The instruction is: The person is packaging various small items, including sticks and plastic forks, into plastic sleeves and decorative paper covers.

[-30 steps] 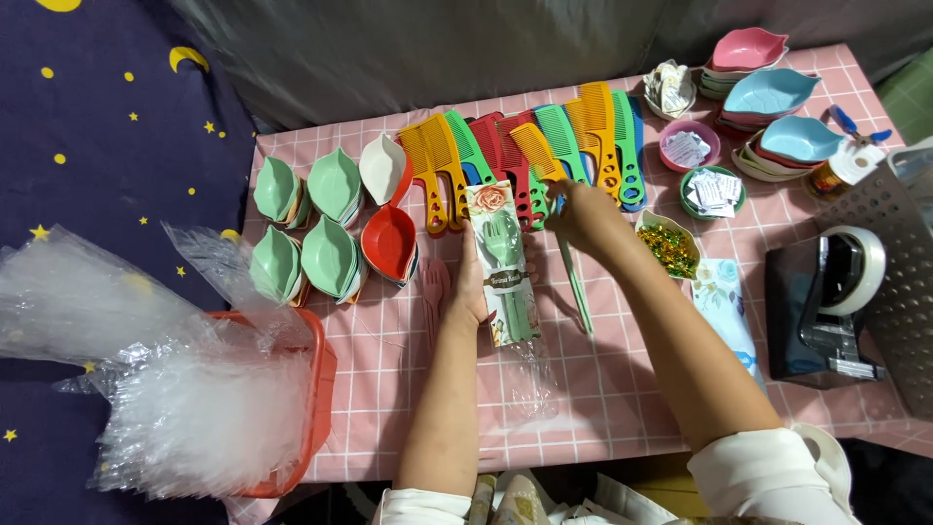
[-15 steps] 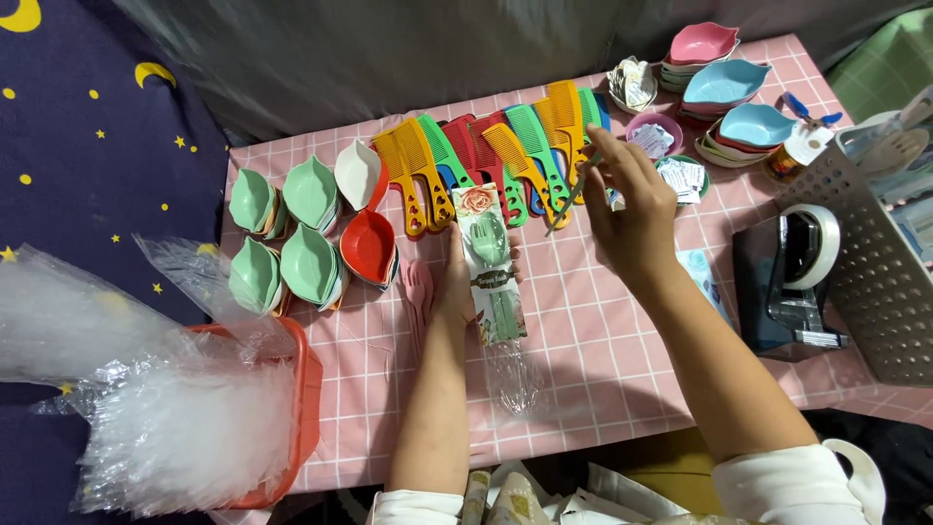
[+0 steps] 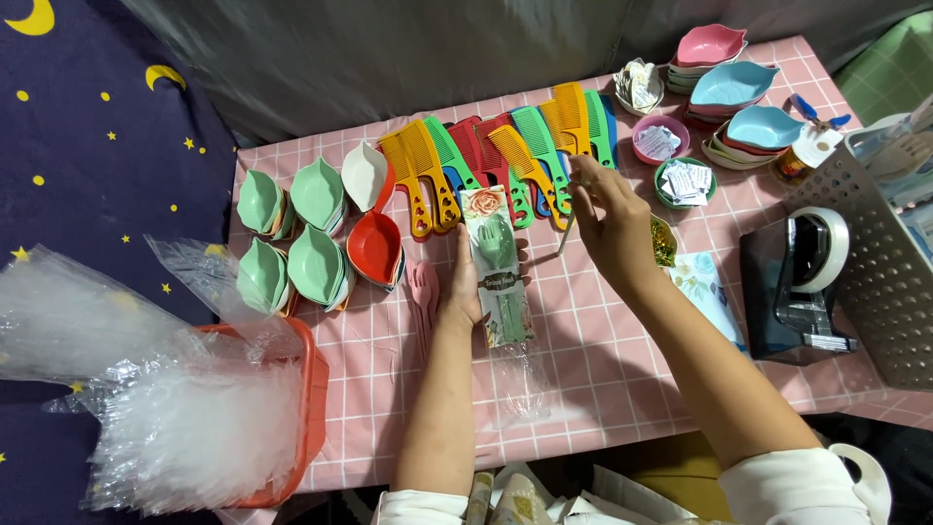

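pink checked table (image 3: pixel 622 360): left hand (image 3: pixel 465 287) grips clear packet (image 3: pixel 502 282), right hand (image 3: pixel 610 224) pinches thin stick (image 3: pixel 568 230) beside combs (image 3: pixel 505 160)

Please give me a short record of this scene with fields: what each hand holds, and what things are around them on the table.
left hand: holds a clear packet with a green fork and spoon inside, lying on the table
right hand: raised over the table, pinching a thin green stick
behind the hands: a row of coloured combs
left side: stacks of green leaf-shaped dishes, one red dish
near left: red basket of clear bags
right side: tape dispenser
surface: pink checked tablecloth
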